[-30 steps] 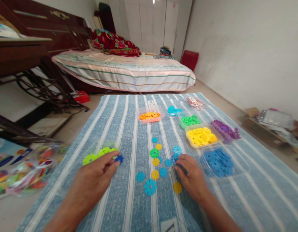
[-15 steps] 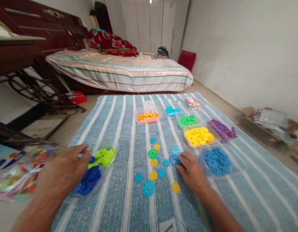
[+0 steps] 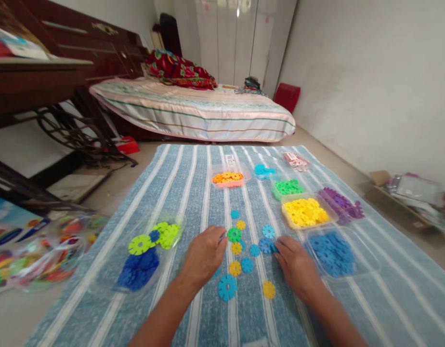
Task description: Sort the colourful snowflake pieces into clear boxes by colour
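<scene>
My left hand point(image 3: 206, 253) is over the cloth, just left of a green notched plastic disc point(image 3: 234, 234). Its thumb and fingers are pinched together; whatever lies between them is too small to make out. On the other side, my right hand point(image 3: 298, 265) has its closed fingertips on a blue notched disc point(image 3: 266, 245), partly hidden by them. Between the hands lie loose discs, among them a large blue disc point(image 3: 227, 287), a yellow disc point(image 3: 269, 289) and a light blue disc point(image 3: 268, 231). Part of another blue disc shows beneath my left hand.
Striped cloth point(image 3: 186, 193) covers the surface. At left stands a clear tray point(image 3: 103, 284) with lime and dark blue discs. Tubs of yellow discs point(image 3: 305, 212), blue discs point(image 3: 333, 253), green discs point(image 3: 288, 187), purple discs point(image 3: 341, 202) and orange discs point(image 3: 228, 179) stand right and behind.
My left hand has moved right, from above the left tray to beside the green disc. My right hand stays at the blue disc. The camera view has shifted slightly.
</scene>
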Available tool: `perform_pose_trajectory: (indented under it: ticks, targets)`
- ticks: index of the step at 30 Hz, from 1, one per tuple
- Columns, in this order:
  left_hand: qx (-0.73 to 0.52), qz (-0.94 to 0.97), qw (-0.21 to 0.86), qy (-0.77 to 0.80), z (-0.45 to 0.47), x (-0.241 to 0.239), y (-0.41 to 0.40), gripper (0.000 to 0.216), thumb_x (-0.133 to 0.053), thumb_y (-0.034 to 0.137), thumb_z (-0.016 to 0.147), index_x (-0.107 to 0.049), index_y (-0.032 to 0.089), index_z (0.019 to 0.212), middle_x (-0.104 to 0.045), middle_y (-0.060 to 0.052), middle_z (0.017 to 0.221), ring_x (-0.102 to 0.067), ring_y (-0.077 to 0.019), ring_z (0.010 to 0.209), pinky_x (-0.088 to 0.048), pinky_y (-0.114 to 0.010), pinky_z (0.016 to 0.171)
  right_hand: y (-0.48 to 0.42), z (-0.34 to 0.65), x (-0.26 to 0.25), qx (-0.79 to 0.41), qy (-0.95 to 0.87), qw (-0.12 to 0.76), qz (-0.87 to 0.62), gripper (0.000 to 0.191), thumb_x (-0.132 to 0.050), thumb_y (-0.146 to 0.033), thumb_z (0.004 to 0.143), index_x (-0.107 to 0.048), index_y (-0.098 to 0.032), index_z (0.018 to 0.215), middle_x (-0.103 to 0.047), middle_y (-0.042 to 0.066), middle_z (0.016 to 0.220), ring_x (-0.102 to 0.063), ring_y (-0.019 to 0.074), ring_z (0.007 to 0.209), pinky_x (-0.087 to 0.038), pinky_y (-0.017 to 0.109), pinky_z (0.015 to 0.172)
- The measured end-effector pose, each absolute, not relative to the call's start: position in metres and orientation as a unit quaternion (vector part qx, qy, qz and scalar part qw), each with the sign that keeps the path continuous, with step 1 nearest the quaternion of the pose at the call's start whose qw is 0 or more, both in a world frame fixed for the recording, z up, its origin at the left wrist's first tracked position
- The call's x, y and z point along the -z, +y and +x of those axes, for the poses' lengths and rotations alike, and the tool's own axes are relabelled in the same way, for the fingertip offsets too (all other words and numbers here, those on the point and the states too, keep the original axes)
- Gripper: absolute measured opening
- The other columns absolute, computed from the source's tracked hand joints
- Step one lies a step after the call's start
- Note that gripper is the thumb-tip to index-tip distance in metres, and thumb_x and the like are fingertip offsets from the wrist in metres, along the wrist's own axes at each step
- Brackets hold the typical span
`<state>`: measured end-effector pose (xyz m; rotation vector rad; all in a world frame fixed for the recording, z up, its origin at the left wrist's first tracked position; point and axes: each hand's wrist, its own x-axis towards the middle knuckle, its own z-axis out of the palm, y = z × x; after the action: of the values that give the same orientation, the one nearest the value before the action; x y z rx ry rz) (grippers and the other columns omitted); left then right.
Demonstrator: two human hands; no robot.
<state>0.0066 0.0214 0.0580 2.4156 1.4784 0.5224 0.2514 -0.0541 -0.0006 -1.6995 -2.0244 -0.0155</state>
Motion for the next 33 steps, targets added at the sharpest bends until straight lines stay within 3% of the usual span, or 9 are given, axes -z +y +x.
perform_pose_trajectory:
  ticks: [7, 13, 17, 20, 25, 29, 33]
  targets:
    - [-0.276, 0.781, 0.158, 0.537, -0.001, -0.026, 0.028, 0.023, -0.038, 0.026, 0.086, -0.06, 0.02, 0.086, -0.064, -0.004, 0.081, -0.061, -0.0163, 0.074, -0.046, -0.027, 0.068, -0.052, 0.249, 0.006, 0.007, -0.723, 0.295, -0.625, 0.024, -0.04, -0.023, 0.092, -0.064, -0.021, 0.092, -0.065, 0.008, 0.101, -0.06, 0.0208, 0.097, -0.05, 0.035, 0.086]
    - [-0.302, 0.764, 0.17, 0.544, -0.004, -0.018, 0.028, 0.019, -0.041, 0.026, 0.085, -0.059, 0.02, 0.086, -0.064, -0.003, 0.083, -0.062, -0.0151, 0.074, -0.046, -0.025, 0.066, -0.046, 0.237, -0.008, -0.028, -0.727, 0.254, -0.638, 0.028, -0.036, -0.024, 0.094, -0.062, -0.02, 0.084, -0.064, 0.006, 0.088, -0.059, 0.0177, 0.083, -0.047, 0.029, 0.077]
    - [-0.297, 0.763, 0.169, 0.549, -0.005, -0.016, 0.029, 0.019, -0.04, 0.025, 0.085, -0.058, 0.02, 0.087, -0.063, -0.001, 0.081, -0.062, -0.0146, 0.074, -0.046, -0.025, 0.065, -0.008, 0.23, -0.046, -0.004, -0.758, 0.183, -0.627, 0.032, -0.035, -0.024, 0.094, -0.062, -0.02, 0.078, -0.061, 0.004, 0.077, -0.058, 0.016, 0.074, -0.044, 0.026, 0.068]
    - [-0.297, 0.761, 0.176, 0.549, -0.006, -0.016, 0.029, 0.018, -0.041, 0.024, 0.085, -0.058, 0.02, 0.085, -0.064, -0.001, 0.08, -0.062, -0.0146, 0.074, -0.046, -0.025, 0.066, 0.05, 0.232, -0.09, 0.067, -0.751, 0.105, -0.649, 0.03, -0.038, -0.023, 0.093, -0.065, -0.02, 0.079, -0.063, 0.006, 0.081, -0.059, 0.017, 0.078, -0.042, 0.025, 0.067]
    - [-0.308, 0.758, 0.191, 0.543, -0.006, -0.02, 0.03, 0.018, -0.042, 0.025, 0.085, -0.059, 0.021, 0.084, -0.065, -0.001, 0.083, -0.062, -0.0146, 0.076, -0.046, -0.026, 0.068, 0.135, 0.243, -0.147, 0.113, -0.685, 0.088, -0.714, 0.031, -0.039, -0.03, 0.094, -0.064, -0.014, 0.102, -0.063, 0.014, 0.101, -0.061, 0.0233, 0.092, -0.043, 0.031, 0.074]
    - [-0.312, 0.756, 0.202, 0.539, -0.006, -0.02, 0.031, 0.019, -0.042, 0.027, 0.085, -0.06, 0.02, 0.084, -0.064, -0.001, 0.081, -0.062, -0.0144, 0.074, -0.046, -0.026, 0.068, 0.126, 0.241, -0.137, 0.105, -0.676, 0.1, -0.723, 0.033, -0.039, -0.034, 0.094, -0.063, -0.017, 0.109, -0.064, 0.011, 0.104, -0.061, 0.0225, 0.095, -0.043, 0.03, 0.076]
    - [-0.318, 0.752, 0.203, 0.541, -0.006, -0.017, 0.032, 0.018, -0.044, 0.027, 0.084, -0.06, 0.02, 0.084, -0.064, 0.0, 0.079, -0.061, -0.014, 0.071, -0.046, -0.026, 0.067, 0.072, 0.231, -0.09, 0.012, -0.734, 0.112, -0.67, 0.025, -0.045, -0.031, 0.091, -0.067, -0.021, 0.098, -0.067, 0.007, 0.099, -0.062, 0.0195, 0.09, -0.044, 0.027, 0.075]
